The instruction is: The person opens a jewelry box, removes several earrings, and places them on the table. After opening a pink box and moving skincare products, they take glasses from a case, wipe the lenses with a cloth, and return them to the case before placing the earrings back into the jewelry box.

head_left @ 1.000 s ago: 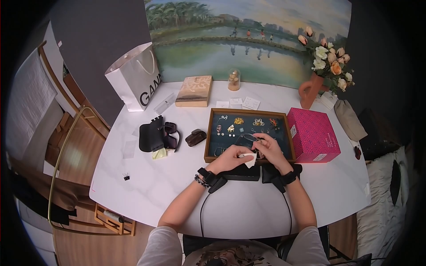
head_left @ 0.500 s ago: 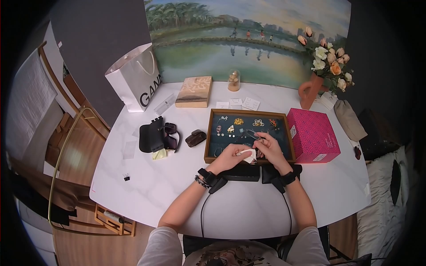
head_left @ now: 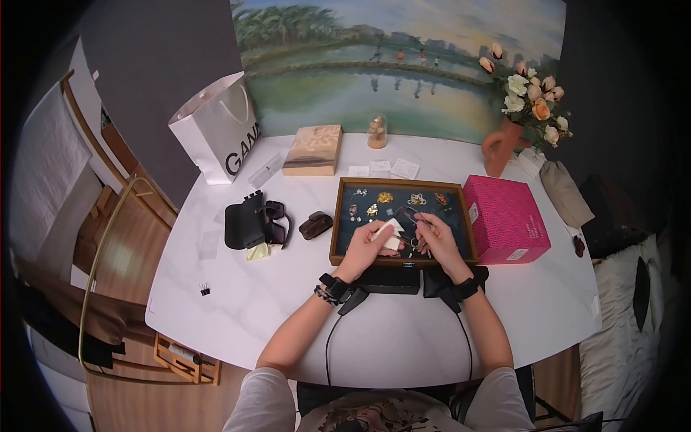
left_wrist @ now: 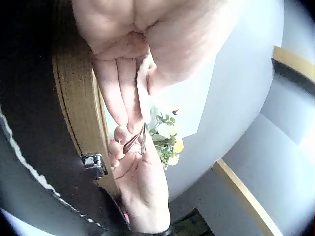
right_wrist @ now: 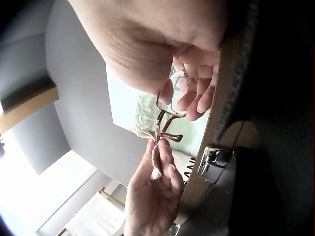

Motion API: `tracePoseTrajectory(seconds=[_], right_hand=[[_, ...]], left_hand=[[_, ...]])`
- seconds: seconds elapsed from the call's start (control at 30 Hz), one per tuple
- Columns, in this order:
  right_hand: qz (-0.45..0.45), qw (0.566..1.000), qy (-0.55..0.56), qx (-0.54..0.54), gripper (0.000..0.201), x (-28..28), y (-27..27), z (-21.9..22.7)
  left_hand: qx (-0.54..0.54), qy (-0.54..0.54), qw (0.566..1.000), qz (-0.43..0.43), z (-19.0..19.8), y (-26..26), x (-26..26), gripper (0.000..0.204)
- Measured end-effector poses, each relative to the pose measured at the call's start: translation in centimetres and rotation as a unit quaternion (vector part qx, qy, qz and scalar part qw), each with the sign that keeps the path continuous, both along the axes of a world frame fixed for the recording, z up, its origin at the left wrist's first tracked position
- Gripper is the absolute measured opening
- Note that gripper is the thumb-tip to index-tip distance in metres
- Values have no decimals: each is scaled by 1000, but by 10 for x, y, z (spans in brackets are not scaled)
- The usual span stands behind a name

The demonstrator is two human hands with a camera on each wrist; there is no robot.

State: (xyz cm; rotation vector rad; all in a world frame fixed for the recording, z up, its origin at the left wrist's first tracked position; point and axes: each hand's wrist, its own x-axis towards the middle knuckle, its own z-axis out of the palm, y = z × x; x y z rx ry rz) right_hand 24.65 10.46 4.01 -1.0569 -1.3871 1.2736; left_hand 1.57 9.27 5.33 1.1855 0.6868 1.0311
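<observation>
Thin-framed glasses point(right_wrist: 167, 105) are held between the two hands over the jewelry tray point(head_left: 333, 230). The left hand point(head_left: 365, 252) pinches a white cloth point(head_left: 389, 234), which is folded around part of the glasses; in the right wrist view the cloth point(right_wrist: 156, 160) sits between thumb and fingers near a temple arm. The right hand point(head_left: 441, 247) holds the glasses by the frame with thumb and curled fingers. Earrings and brooches, among them a gold piece point(head_left: 385, 197), lie on the dark lining of the tray behind the hands.
A pink box point(head_left: 506, 219) stands right of the tray. To its left are a brown case point(head_left: 315, 225), sunglasses point(head_left: 275, 222) and a black case point(head_left: 243, 225). Farther back stand a paper bag point(head_left: 214, 129), a flat box point(head_left: 312, 151), a glass dome point(head_left: 377, 132) and a flower vase point(head_left: 502, 147).
The left hand has turned and shifted slightly left, showing more of the cloth. The right hand keeps its hold, and the glasses have tilted. The head view has shifted slightly.
</observation>
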Motion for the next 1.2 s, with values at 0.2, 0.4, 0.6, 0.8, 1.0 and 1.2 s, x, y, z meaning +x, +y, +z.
tracePoseTrajectory(seconds=[0.2, 0.4, 0.6, 0.8, 1.0, 1.2], right_hand=[[-3, 999, 44, -24, 39, 5, -1, 3], [-12, 997, 78, -18, 39, 5, -5, 9], [36, 999, 39, 6, 37, 3, -11, 12], [73, 997, 7, 14, 36, 5, -9, 9], [72, 997, 16, 14, 36, 4, -11, 10], [80, 996, 29, 5, 41, -1, -14, 15]], left_hand=[[-27, -46, 996, 76, -1, 2, 0, 33], [-73, -92, 991, 63, -7, 4, 1, 35], [-117, -92, 989, -25, -3, -8, 10, 38], [-152, -160, 975, -35, 1, -6, 7, 36], [-190, -193, 963, -12, -1, -6, 11, 37], [-167, -194, 966, -20, -2, -8, 13, 38]])
